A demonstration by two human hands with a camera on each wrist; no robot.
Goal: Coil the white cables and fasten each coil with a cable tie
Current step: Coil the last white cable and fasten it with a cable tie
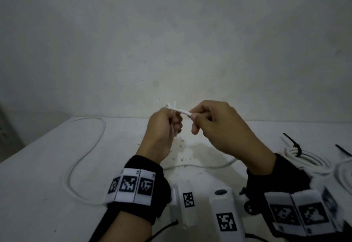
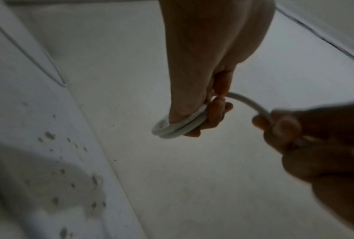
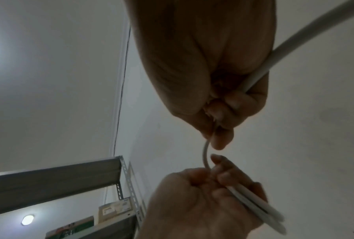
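Keep your left hand (image 1: 164, 127) clenched around the small coil (image 2: 178, 127). With your right hand (image 1: 215, 125) pinching the white cable (image 1: 183, 112), feed each new loop the same size.

In the head view the left hand (image 1: 163, 127) hid most of the small coil (image 1: 172, 108) it gripped, so its turns could not be counted there. The right hand (image 1: 215, 125) covered the stretch of white cable (image 1: 85, 146) it pinched. At the worktop's (image 1: 38, 184) right edge a second coil (image 1: 308, 158) was partly behind the right wrist, and another loop (image 1: 344, 175) was cut off by the picture's edge. The right hand (image 2: 294, 129) was blurred in the left wrist view.
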